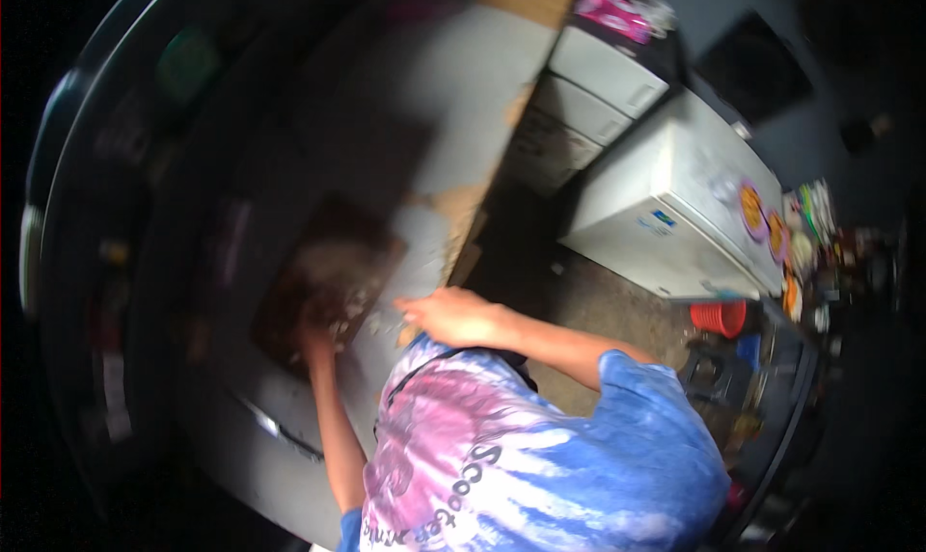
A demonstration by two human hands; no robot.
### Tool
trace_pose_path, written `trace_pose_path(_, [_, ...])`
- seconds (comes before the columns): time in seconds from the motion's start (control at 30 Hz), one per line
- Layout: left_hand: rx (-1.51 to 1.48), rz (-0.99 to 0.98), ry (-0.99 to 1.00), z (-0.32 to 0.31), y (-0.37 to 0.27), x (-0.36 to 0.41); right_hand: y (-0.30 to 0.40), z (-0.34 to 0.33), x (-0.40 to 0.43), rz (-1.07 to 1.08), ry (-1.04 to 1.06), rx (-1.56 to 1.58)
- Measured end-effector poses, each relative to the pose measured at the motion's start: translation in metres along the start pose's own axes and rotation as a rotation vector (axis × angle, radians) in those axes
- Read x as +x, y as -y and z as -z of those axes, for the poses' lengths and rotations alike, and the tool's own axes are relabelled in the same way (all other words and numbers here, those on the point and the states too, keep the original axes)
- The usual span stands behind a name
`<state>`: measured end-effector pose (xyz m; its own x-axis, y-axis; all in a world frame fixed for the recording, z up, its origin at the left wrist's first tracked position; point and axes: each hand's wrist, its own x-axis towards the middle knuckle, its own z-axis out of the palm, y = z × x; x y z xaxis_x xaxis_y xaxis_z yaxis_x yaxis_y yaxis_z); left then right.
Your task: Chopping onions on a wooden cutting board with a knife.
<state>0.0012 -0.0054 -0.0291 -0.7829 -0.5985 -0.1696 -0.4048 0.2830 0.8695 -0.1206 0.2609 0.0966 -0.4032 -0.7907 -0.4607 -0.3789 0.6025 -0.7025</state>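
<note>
My left hand (315, 335) is low over a dark brown board (369, 284) on the grey work surface (470, 82). Shadow and blur hide its fingers and whether it holds anything. Small pale bits lie on the board near it. My right hand (448, 317) is at the worn edge of the surface, close to my waist, right of the board. One finger points left, the others look partly bent, and nothing shows in it. A long, thin, shiny thing, maybe a knife (278, 425), lies below the board, left of my left forearm.
White drawers (608, 71) with a pink patterned bag (615, 17) on top stand at upper right. Beside them is a white refrigerator (673, 190) bearing pink-rimmed plates (752, 208) of food. A red basket (720, 318) and a dark stool (712, 371) are on the floor.
</note>
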Motion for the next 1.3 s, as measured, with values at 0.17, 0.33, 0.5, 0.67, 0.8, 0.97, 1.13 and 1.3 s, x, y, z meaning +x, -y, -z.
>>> trace_pose_path(0.17, [0.544,-0.172,-0.165,0.000,-0.006,0.007,-0.008,-0.027,0.003,0.149,-0.194,0.188])
trace_pose_path(0.33, [0.608,-0.208,-0.191,0.004,-0.007,-0.002,-0.008,-0.038,0.005,0.177,-0.228,0.202])
trace_pose_path(0.5, [0.395,-0.067,-0.028,0.000,-0.011,-0.011,-0.008,-0.025,0.012,0.136,-0.081,0.211])
trace_pose_path(0.67, [0.347,0.131,-0.144,-0.022,-0.013,-0.005,-0.014,-0.016,0.005,0.046,-0.169,0.140])
trace_pose_path(0.8, [0.547,-0.122,-0.319,-0.019,-0.015,-0.011,-0.015,-0.018,0.015,0.027,-0.112,0.065])
trace_pose_path(0.97, [0.437,-0.144,-0.354,-0.020,-0.009,-0.013,-0.011,-0.022,0.025,-0.007,-0.089,-0.049])
trace_pose_path(1.13, [0.446,-0.115,-0.324,-0.021,-0.011,-0.010,-0.016,-0.012,0.029,-0.013,-0.044,-0.136])
trace_pose_path(1.3, [0.520,-0.099,-0.355,-0.022,-0.011,-0.011,-0.007,0.017,0.002,-0.070,0.012,-0.159])
